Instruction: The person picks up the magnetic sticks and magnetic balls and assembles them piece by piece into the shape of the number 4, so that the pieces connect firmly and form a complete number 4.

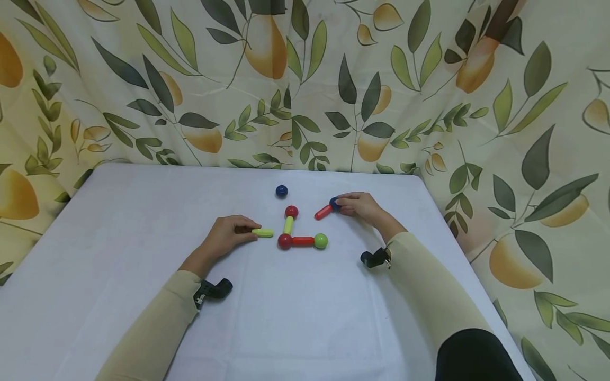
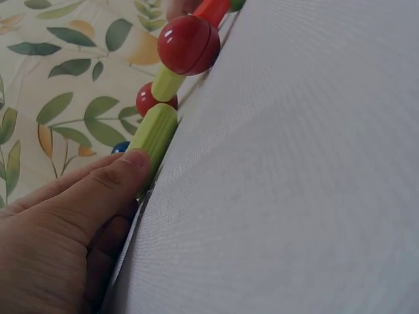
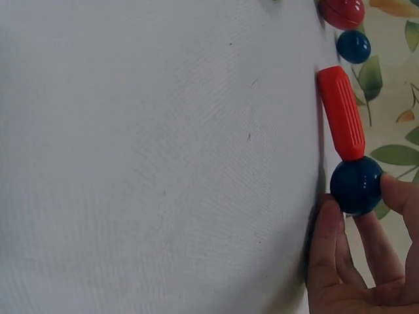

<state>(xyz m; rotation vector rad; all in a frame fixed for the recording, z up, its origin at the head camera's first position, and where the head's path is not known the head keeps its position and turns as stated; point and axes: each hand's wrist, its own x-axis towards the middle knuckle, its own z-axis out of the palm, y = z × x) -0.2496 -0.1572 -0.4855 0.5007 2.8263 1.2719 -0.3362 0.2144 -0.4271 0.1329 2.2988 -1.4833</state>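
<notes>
My left hand (image 1: 227,234) pinches a ribbed light-green stick (image 2: 156,140) between thumb and fingers, its free end pointing right. In my right hand (image 1: 363,207) is a blue ball (image 3: 356,186), gripped by the fingertips, with a red stick (image 3: 342,112) attached and pointing left toward the middle. Between the hands lies an L-shaped piece: a red corner ball (image 1: 284,242), a green stick (image 1: 288,225) up to another red ball (image 1: 291,212), and a red stick (image 1: 303,242) out to a green ball (image 1: 321,241). The held green stick's tip is apart from the corner ball.
A loose blue ball (image 1: 281,191) sits near the back of the white-covered table (image 1: 305,317). Behind hangs a leaf-and-fruit patterned cloth (image 1: 343,121). Black wrist cameras (image 1: 216,289) are strapped to both sleeves. A dark rounded object (image 1: 476,354) shows at the lower right.
</notes>
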